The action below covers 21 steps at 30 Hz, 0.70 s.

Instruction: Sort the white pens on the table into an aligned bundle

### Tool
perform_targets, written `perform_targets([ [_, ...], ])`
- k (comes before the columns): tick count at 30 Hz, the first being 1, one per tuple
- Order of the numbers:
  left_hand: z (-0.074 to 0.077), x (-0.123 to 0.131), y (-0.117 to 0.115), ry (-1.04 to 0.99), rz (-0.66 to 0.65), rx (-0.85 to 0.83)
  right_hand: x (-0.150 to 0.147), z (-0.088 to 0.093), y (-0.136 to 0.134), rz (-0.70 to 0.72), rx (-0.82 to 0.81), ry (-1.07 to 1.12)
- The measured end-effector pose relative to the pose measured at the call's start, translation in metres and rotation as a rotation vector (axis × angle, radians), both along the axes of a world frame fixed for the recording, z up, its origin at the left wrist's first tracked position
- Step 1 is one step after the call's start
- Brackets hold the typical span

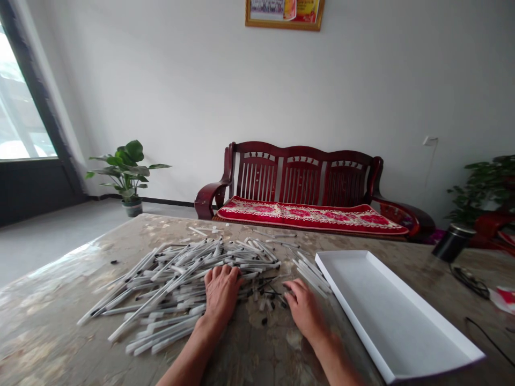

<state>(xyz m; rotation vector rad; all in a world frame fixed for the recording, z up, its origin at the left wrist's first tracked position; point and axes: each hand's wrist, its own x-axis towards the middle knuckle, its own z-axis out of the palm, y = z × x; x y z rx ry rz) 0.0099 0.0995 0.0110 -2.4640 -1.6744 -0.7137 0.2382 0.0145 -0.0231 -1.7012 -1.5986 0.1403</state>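
Observation:
A wide heap of whitish pen barrels [169, 284], many with black ends, lies across the table. My left hand [222, 295] rests palm down at the heap's right side, fingers bent over the barrels; what lies under them is hidden. Beside the heap, my right hand [303, 306] is curled, with a small dark piece at its thumb and fingertips that is too small to name. Between both hands are scattered small black pieces [264, 321], some clear bits and thin dark sticks. Several more barrels [309, 274] lie together beyond my right hand.
A shallow white box [396, 316] stands to the right, its near wall beside my right forearm. Farther right are a black cylinder [453, 244] and dark cables [469, 281] on the stone-patterned table [52, 332]. Behind the table stands a red wooden bench [303, 182].

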Motion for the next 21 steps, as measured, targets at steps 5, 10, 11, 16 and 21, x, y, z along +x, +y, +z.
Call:
perform_targets([
  [5, -0.002, 0.013, -0.007, -0.096, -0.212, 0.146, -0.002, -0.002, 0.005, -0.026, 0.061, 0.319],
  [10, -0.010, 0.028, -0.017, -0.117, -0.414, 0.238, -0.008, 0.006, 0.005, -0.009, 0.023, 0.459],
  [11, -0.011, 0.030, -0.018, -0.117, -0.435, 0.250, -0.009, 0.008, 0.004, -0.002, 0.026, 0.455],
  [16, -0.012, 0.032, -0.017, -0.123, -0.479, 0.275, -0.011, 0.014, 0.004, 0.026, 0.046, 0.447],
  [21, -0.014, 0.029, -0.014, -0.140, -0.479, 0.261, -0.010, 0.018, 0.003, 0.111, 0.021, 0.622],
])
